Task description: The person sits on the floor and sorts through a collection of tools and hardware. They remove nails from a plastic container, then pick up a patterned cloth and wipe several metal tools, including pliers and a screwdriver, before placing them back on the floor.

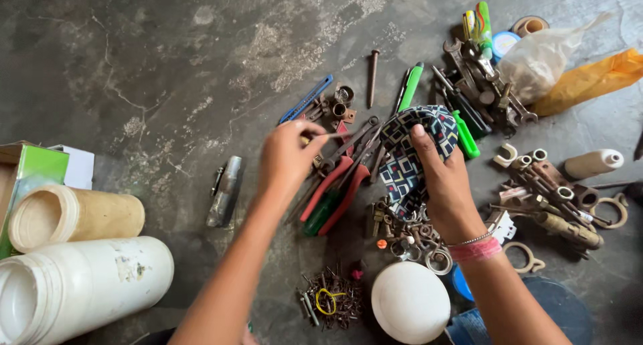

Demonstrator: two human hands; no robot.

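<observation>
A thin nail [333, 136] sits pinched in the left hand [287, 159] at frame centre, beside the patterned cloth [410, 154] the right hand [447, 187] grips bunched. Wiping likely goes best with the nail held steady by one end — cloth drawn along it. Both forearms reach up from the lower edge, above red-handled pliers [338, 181] and scattered screws [333, 298].

The cloth [408, 159] is dark blue with a white, red and yellow geometric pattern; the pliers [337, 181] have red handles; the floor [154, 70] is mottled grey.
</observation>
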